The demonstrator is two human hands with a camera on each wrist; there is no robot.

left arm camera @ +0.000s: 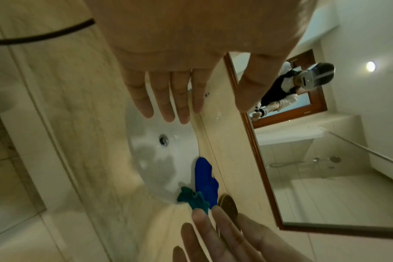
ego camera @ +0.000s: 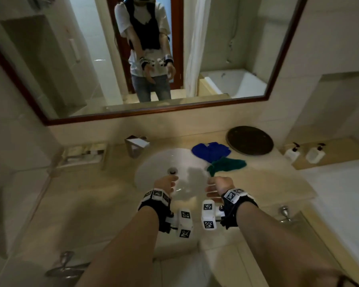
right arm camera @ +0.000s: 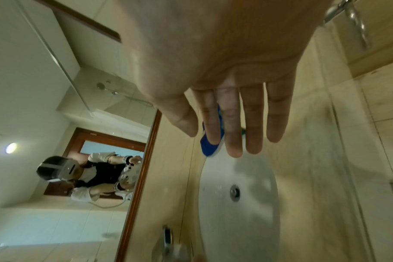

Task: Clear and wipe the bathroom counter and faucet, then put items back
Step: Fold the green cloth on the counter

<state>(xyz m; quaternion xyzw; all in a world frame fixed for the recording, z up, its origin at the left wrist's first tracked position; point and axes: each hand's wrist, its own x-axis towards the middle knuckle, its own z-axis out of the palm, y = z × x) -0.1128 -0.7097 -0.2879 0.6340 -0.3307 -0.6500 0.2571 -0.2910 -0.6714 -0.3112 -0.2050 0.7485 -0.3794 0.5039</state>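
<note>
Both hands hover over the front of the white sink basin [ego camera: 153, 162] set in the beige stone counter [ego camera: 267, 183]. My left hand [ego camera: 167, 182] is open, its fingers straight [left arm camera: 168, 106] above the drain, holding nothing. A little to its right, my right hand [ego camera: 215, 188] is also open and empty, fingers extended [right arm camera: 233, 138]. A blue cloth [ego camera: 210, 151] and a green cloth [ego camera: 226, 164] lie crumpled on the counter at the basin's right rim, just beyond my right hand. The chrome faucet [ego camera: 136, 145] stands behind the basin.
A round dark tray [ego camera: 250, 140] sits at the back right. Two white pump bottles [ego camera: 291, 154] stand on a lower ledge further right. An amenity tray [ego camera: 83, 155] is at the back left. A wood-framed mirror [ego camera: 153, 114] hangs above. Chrome fittings [ego camera: 64, 264] project below the counter front.
</note>
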